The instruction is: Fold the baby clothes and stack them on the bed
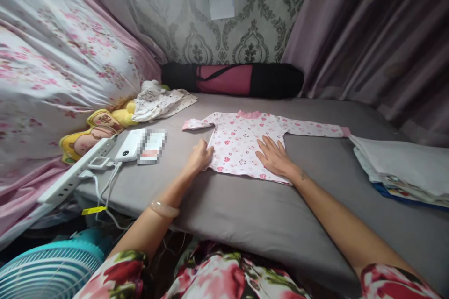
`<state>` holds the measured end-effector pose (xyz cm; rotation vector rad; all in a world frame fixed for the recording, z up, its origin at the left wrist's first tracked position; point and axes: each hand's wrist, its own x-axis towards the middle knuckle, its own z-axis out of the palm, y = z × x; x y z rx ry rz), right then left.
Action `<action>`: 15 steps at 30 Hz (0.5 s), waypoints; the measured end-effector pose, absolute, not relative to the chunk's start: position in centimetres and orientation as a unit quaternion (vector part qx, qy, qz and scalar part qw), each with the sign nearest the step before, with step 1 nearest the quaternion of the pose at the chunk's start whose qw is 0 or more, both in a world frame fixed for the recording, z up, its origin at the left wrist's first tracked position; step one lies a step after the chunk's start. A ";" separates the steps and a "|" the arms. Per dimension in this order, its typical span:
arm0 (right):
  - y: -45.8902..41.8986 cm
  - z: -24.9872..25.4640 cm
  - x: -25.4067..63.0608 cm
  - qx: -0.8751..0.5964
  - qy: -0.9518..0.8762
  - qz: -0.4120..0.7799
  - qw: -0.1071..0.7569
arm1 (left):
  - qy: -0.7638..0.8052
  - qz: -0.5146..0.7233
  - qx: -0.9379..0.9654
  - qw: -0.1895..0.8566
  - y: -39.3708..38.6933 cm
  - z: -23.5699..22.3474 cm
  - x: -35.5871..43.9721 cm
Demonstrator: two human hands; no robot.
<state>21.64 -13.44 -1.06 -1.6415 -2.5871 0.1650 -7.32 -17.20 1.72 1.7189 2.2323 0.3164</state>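
Note:
A small white long-sleeved baby top (242, 142) with pink hearts lies spread flat on the grey bed sheet (245, 205), sleeves stretched out to both sides. My left hand (200, 155) pinches the top's lower left edge, fingers curled on the fabric. Flat on the right half of the top rests my right hand (274, 155), fingers stretched out and pressing down.
Folded clothes (403, 168) are stacked at the right. A crumpled white garment (159, 102) and a yellow plush toy (94, 133) lie at the left by a floral duvet (59, 60). A power strip (75, 173), power bank (129, 145), blue fan (52, 271) and rolled black-pink bag (231, 79) are nearby.

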 end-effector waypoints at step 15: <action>-17.2 -0.6 25.9 -0.471 -0.877 0.088 0.020 | 0.714 0.168 0.653 0.191 -17.0 1.8 -11.1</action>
